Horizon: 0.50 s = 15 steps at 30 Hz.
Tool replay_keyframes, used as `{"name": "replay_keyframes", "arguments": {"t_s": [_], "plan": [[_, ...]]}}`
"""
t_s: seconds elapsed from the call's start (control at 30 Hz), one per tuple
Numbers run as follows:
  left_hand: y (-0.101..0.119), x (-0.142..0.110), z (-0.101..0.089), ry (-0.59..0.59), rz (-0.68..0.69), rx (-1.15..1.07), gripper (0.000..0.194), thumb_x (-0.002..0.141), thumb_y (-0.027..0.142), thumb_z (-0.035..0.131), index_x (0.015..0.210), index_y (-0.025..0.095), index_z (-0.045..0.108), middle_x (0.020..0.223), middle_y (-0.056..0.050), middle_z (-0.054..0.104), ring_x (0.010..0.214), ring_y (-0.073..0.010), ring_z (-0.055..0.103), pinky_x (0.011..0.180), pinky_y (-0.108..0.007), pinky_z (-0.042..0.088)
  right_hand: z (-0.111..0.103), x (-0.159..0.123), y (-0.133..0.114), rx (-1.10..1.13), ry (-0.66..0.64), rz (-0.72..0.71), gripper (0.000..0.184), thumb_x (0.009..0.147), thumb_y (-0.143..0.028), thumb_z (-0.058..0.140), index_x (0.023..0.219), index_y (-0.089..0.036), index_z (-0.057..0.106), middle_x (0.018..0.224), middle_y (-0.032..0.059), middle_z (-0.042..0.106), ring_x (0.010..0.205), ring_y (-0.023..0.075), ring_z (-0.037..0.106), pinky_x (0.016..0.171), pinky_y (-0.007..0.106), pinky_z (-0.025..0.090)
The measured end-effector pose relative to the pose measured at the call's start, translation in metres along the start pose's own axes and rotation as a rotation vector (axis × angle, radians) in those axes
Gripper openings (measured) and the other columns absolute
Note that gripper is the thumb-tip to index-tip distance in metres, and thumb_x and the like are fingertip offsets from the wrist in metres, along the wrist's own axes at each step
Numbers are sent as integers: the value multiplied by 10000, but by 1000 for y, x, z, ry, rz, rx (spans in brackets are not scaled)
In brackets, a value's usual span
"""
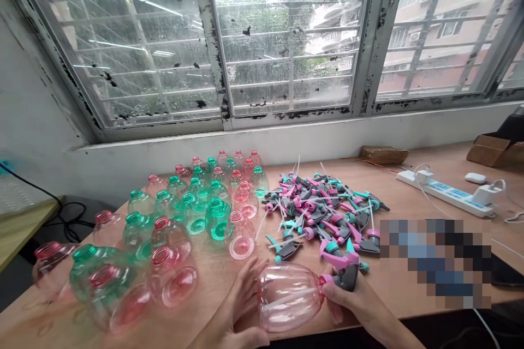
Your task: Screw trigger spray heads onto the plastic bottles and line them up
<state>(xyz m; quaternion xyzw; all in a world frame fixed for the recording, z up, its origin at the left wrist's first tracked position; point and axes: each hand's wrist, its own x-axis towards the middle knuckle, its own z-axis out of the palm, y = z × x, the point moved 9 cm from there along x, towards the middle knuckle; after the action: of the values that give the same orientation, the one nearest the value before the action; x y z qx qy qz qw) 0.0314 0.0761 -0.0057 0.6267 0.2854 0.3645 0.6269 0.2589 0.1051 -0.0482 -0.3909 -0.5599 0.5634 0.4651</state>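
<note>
A clear pink spray bottle (289, 297) lies on its side in the air near the table's front edge, its neck pointing right. My left hand (239, 305) cups its base, thumb below and fingers behind. At the neck, my right hand (352, 297) closes thumb and fingers around the pink collar of a grey-and-pink trigger sprayer (347, 275). The sprayer sits on the bottle mouth, and its dip tube shows through the clear wall. Beyond my hands is a heap of loose trigger sprayers (311, 204) in pink, teal and grey.
Several open pink and green bottles stand on the left, including a green bottle (218, 218) and a pink bottle (240, 234). A power strip (446, 193) with plugs, a white case (475, 178), a brown package (383, 155) and a cardboard box (491, 150) lie right. A blurred patch covers part of the table.
</note>
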Motion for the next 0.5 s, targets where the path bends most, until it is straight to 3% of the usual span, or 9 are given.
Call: {"name": "replay_keyframes", "arguments": {"t_s": [0.1,0.2,0.33,0.4,0.5], "plan": [[3,3,4,-33,-8,-56,891,835,464,815,1572,457,315,1724,-22,283,1600,-360,157,1279,-570,199,1,-2,-3,0,-7,11,524,825,-653,773,664,-171,645,466,-20,610,466,138,536,526,269,383],[2,5,4,-46,-9,33,945,779,441,869,1572,396,357,1724,-57,277,1577,-402,222,1261,-564,260,2,-3,-2,23,-1,50,567,826,-701,736,620,-194,589,405,-53,528,384,115,459,456,250,328],[-1,5,3,-22,5,98,801,912,398,746,1581,440,308,1743,-41,215,1542,-366,340,1233,-545,332,0,-6,-2,-27,45,46,570,876,-693,680,595,-212,560,399,-52,514,379,116,441,448,253,320],[-2,4,4,-26,0,57,936,853,404,812,1588,485,238,1747,-26,199,1549,-374,320,1243,-565,302,0,-9,-3,-55,77,33,548,850,-660,731,581,-209,574,450,-24,565,445,142,507,485,265,382],[2,3,1,5,30,-12,1193,716,524,883,1614,467,99,1750,-37,184,1585,-391,203,1282,-565,194,1,-13,-1,17,94,43,450,722,-599,863,728,-208,641,514,-27,610,469,163,539,474,262,429]]}}
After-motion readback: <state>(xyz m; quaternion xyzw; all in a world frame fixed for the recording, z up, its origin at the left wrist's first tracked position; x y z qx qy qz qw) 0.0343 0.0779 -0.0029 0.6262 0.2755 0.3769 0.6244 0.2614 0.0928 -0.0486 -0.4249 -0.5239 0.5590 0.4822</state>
